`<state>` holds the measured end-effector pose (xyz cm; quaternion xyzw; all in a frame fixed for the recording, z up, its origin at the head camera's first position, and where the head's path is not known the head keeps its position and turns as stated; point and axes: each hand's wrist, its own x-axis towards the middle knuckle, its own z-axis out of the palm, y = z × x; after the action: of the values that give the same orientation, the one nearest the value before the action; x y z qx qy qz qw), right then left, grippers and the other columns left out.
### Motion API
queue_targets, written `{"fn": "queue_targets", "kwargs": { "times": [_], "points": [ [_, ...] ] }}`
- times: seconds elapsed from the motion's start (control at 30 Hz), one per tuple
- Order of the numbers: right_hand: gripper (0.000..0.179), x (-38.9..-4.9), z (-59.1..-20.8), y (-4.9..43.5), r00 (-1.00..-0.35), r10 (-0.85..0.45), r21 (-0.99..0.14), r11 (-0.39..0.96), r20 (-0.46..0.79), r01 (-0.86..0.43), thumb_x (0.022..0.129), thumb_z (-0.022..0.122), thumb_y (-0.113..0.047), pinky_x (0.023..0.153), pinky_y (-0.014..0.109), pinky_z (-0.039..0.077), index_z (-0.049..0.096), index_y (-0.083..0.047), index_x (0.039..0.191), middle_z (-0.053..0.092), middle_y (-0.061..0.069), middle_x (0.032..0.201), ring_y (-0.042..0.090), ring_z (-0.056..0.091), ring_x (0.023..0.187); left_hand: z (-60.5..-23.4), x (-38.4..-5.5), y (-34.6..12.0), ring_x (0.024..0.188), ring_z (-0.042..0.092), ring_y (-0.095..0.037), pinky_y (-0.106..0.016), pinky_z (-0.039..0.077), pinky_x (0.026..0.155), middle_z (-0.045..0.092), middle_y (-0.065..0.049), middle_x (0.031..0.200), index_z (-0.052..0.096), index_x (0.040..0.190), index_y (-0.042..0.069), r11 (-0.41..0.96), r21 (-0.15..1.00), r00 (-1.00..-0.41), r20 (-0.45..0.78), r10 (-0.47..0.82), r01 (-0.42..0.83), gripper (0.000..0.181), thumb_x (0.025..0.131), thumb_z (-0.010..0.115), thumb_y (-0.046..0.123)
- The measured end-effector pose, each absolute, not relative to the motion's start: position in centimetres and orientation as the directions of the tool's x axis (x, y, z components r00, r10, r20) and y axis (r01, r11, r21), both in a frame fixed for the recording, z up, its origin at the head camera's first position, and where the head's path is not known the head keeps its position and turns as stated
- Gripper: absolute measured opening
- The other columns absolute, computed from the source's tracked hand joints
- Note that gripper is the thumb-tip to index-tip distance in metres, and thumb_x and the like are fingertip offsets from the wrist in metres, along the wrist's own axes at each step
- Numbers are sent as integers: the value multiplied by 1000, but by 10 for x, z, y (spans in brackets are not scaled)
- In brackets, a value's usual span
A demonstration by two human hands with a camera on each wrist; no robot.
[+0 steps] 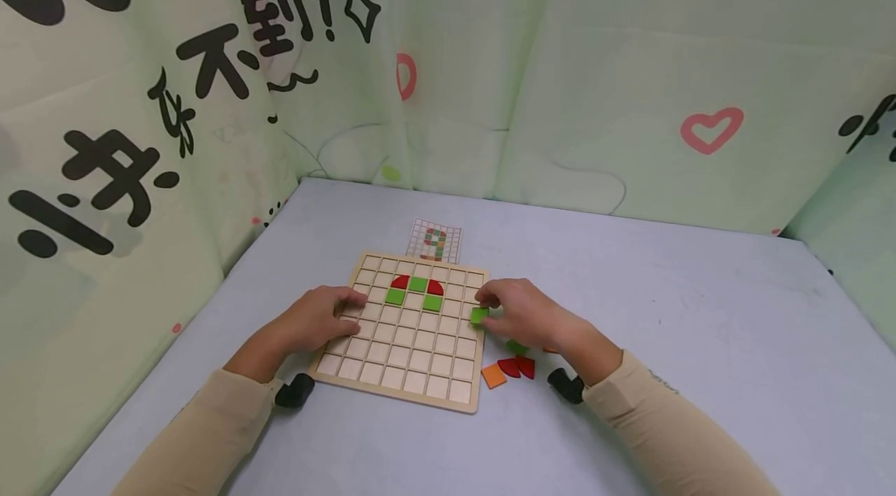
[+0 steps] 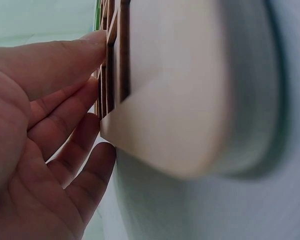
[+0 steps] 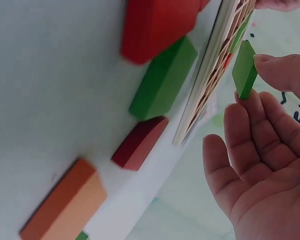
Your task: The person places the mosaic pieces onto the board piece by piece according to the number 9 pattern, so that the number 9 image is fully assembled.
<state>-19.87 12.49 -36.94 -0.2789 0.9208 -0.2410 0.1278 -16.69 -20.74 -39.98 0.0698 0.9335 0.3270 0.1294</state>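
A wooden grid board [image 1: 395,356] lies on the table. Near its upper middle sit green square tiles [image 1: 418,284] and red quarter-round tiles [image 1: 400,283]. My left hand [image 1: 315,319] rests on the board's left side; up close, its thumb [image 2: 65,60] touches the gridded face while the other fingertips lie at the edge. Over the right edge, my right hand [image 1: 528,315] pinches a green square tile [image 3: 245,69] between thumb and fingertip, held above the board. Below that hand are loose red pieces [image 1: 510,368], an orange square [image 1: 493,376] and a green piece [image 1: 516,347].
Behind the board, partly hidden by its far edge, lies a printed grid card [image 1: 453,245] with a small coloured pattern. Pale curtains [image 1: 595,92] with black lettering and heart shapes hang behind and beside the white table [image 1: 665,325].
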Motion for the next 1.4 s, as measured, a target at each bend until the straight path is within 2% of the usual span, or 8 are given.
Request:
{"fn": "queue_targets", "kwargs": {
  "times": [0.33,0.53,0.93,1.2,1.4],
  "points": [
    [28,-199,-368,106,-799,-594,-516,716,-96,-471,91,73,-15,93,38,51,68,-4,115,68,1,107,21,62,102,-400,-167,-208,137,42,-37,-54,36,109,55,-18,141,63,133,5,776,629,-958,-190,214,49,44,91,73,13],
    [31,-200,-370,94,-795,-595,-540,709,-114,-454,91,74,-17,95,37,50,67,-4,118,69,2,110,20,63,105,-398,-166,-208,137,42,-37,-54,36,109,54,-18,141,63,133,4,770,637,-958,-195,211,40,44,91,73,13],
    [28,-201,-373,79,-764,-637,-534,681,-97,-501,90,74,-16,92,36,52,68,-3,114,69,2,104,19,63,99,-398,-166,-206,137,42,-37,-53,36,109,55,-17,141,63,132,5,776,631,-960,-200,197,28,43,91,74,12],
    [29,-201,-376,72,-759,-642,-526,684,-106,-505,92,73,-16,92,36,52,66,-1,117,68,5,108,19,61,97,-399,-166,-206,137,41,-37,-54,36,110,54,-18,142,63,132,5,778,628,-959,-202,197,28,44,91,74,12],
    [28,-201,-377,67,-759,-643,-522,685,-104,-509,92,72,-13,90,36,52,67,-1,116,68,5,104,18,60,93,-399,-166,-206,138,41,-37,-53,36,110,53,-18,142,63,132,5,775,632,-960,-201,194,24,43,91,74,12]
  ]
}}
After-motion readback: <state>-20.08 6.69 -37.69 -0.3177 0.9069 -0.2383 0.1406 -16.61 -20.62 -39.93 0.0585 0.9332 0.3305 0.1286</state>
